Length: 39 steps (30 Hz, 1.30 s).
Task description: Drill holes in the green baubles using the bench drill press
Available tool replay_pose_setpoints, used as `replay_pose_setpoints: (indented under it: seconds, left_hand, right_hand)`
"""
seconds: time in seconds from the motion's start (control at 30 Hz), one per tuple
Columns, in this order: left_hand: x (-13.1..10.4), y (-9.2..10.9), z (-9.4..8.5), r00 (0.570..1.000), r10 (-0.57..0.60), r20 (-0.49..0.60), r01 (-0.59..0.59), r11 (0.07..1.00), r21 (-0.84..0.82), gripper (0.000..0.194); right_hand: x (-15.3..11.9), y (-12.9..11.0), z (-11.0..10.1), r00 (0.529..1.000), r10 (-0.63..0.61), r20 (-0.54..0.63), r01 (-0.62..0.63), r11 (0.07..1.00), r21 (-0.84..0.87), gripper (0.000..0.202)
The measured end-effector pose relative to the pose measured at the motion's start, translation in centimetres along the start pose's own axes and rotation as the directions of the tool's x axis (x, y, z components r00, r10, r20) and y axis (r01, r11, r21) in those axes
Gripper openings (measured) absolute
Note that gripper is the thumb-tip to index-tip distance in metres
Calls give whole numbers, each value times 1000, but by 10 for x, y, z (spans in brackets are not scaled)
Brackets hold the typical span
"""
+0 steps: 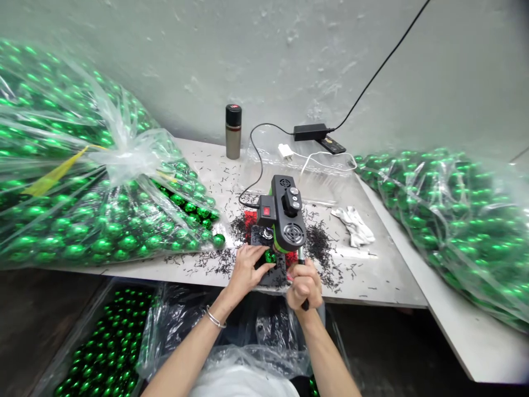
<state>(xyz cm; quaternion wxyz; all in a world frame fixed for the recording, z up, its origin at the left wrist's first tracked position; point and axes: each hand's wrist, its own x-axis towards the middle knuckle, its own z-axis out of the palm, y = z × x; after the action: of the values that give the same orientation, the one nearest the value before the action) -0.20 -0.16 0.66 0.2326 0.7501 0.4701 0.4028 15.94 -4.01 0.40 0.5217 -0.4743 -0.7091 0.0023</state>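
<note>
A small black machine (282, 212) with a red switch stands on the white table (372, 275), near its front edge. My left hand (247, 267) holds a small green ball (270, 256) under the machine's head. My right hand (305, 284) is closed around the machine's black lever handle (303, 264), just right of the ball. A thin bracelet sits on my left wrist. Black shavings (318, 242) lie scattered around the machine's base.
Big clear bags of shiny green balls lie at the left (82, 187) and right (454, 215). A box of green balls (107, 347) sits below the table at left. A steel flask (233, 132), power adapter (309, 132), phone (333, 145) and white gloves (355, 225) rest behind the machine.
</note>
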Motion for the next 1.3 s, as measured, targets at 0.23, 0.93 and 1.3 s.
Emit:
replay_pose_setpoints:
  seconds: [0.23,0.93,1.3]
  left_hand:
    - [1,1,-1,1000,-3,-4,3,999,-40,32]
    - [-27,-2,-62,989,6,-147,22,982,189,38]
    - [42,-44,-107,985,-140,97,99,934,344,25]
  right_hand:
    - [17,-14,1,958,-147,-248,162,986,40,31]
    - [86,-78,-37,967,87,-240,-38,978,204,36]
    - [79,-74,-33,973,20,-232,31,976,215,33]
